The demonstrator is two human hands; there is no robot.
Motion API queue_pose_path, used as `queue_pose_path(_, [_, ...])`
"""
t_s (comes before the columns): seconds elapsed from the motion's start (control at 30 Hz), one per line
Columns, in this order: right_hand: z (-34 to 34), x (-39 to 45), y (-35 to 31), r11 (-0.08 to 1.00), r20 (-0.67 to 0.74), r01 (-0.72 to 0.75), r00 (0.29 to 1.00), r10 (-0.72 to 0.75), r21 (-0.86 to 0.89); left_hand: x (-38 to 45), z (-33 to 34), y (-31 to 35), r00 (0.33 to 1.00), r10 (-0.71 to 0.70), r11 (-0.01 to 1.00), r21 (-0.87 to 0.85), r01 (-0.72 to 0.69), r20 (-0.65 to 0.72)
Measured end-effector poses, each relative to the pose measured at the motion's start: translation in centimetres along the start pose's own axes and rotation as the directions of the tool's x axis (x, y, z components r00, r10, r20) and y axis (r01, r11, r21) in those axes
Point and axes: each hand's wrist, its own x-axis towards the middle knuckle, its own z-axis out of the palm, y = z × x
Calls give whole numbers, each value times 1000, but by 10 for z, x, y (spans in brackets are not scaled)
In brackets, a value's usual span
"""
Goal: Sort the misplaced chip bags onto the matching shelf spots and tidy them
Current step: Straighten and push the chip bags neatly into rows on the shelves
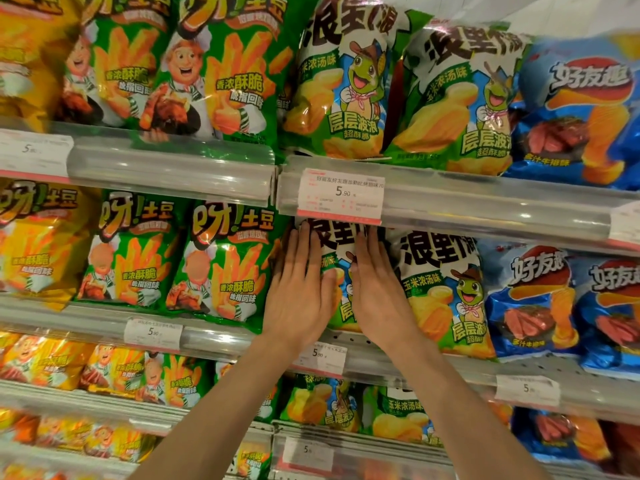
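A green and white chip bag with a frog mascot (341, 244) stands on the middle shelf (381, 362), mostly covered by my hands. My left hand (301, 289) presses flat on its left half, fingers straight and pointing up. My right hand (375, 285) presses flat on its right half in the same way. A matching frog bag (446, 292) stands right beside it. Green fry bags with a chef (225, 265) stand to the left, blue steak-flavour bags (533, 299) to the right.
The shelf above holds the same rows: chef fry bags (221, 71), frog bags (343, 81), a blue bag (581, 109). A price label reading 5.90 (341, 197) hangs on the upper rail just over my fingertips. Lower shelves carry more bags (346, 407).
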Motion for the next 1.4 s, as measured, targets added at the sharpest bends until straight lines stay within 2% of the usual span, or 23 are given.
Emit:
queue_pose_path(0.17, [-6, 2, -3, 1000, 34, 9, 999, -8, -12, -2, -2, 0, 1000, -16, 1000, -24, 15, -13])
queue_pose_path(0.3, [-21, -8, -3, 998, -48, 42, 998, -40, 44, -12, -9, 1, 999, 35, 996, -81, -38, -38])
queue_pose_path(0.43, [-44, -25, 16, 997, -180, -40, 982, 50, 59, -19, -15, 12, 992, 87, 985, -140, -99, -91])
queue_pose_path(0.5, [-55, -38, 31, 990, -247, -126, 959, 138, 66, -21, -19, 22, 986, 101, 973, -192, -126, -132])
queue_pose_path(0.63, [-74, -65, 69, 969, -337, -238, 908, 249, 74, -22, -19, 53, 983, 142, 938, -303, -170, -113])
queue_pose_path(0.7, [-83, -73, 84, 960, -284, -278, 918, 278, 43, -22, -18, 70, 985, 164, 914, -367, -172, -52])
queue_pose_path(0.87, [-103, -69, 105, 940, 44, -340, 940, 339, 12, -8, -6, 113, 986, 91, 894, -447, -21, 137])
queue_pose_path(0.97, [-112, -57, 121, 935, 267, -312, 927, 262, 166, 5, 5, 137, 970, -2, 869, -480, 122, 243])
queue_pose_path(1.03, [-114, -47, 131, 908, 351, -292, 919, 179, 300, 13, 14, 147, 952, -85, 845, -485, 226, 295])
queue_pose_path(1.2, [-120, -27, 146, 858, 401, -270, 912, 83, 436, 27, 34, 154, 947, -176, 824, -486, 292, 269])
queue_pose_path(1.4, [-115, -18, 154, 855, 386, -227, 922, 35, 466, 33, 42, 154, 939, -239, 824, -460, 331, 248])
